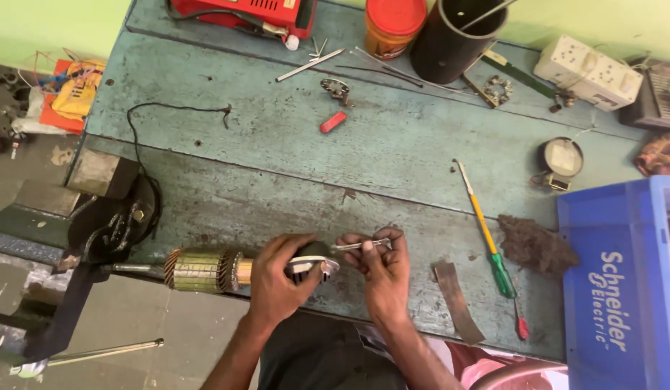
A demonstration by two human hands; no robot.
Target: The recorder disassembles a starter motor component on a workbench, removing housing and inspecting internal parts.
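The motor armature (205, 271) lies along the counter's (291, 152) near edge, its far end clamped in the vise (107, 227). My left hand (277, 278) grips its commutator end; my right hand (382, 260) pinches what looks like a small metal tool (360, 245) against it. A green-handled screwdriver (487, 235) lies to the right.

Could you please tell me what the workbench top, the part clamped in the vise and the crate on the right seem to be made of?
Workbench top: seemingly wooden planks under worn teal paint, with seams and scuffed patches. Motor armature: apparently metal, with a brass-coloured ribbed core and coppery windings; the left hand grips its dark end. Crate: probably moulded plastic, glossy blue.
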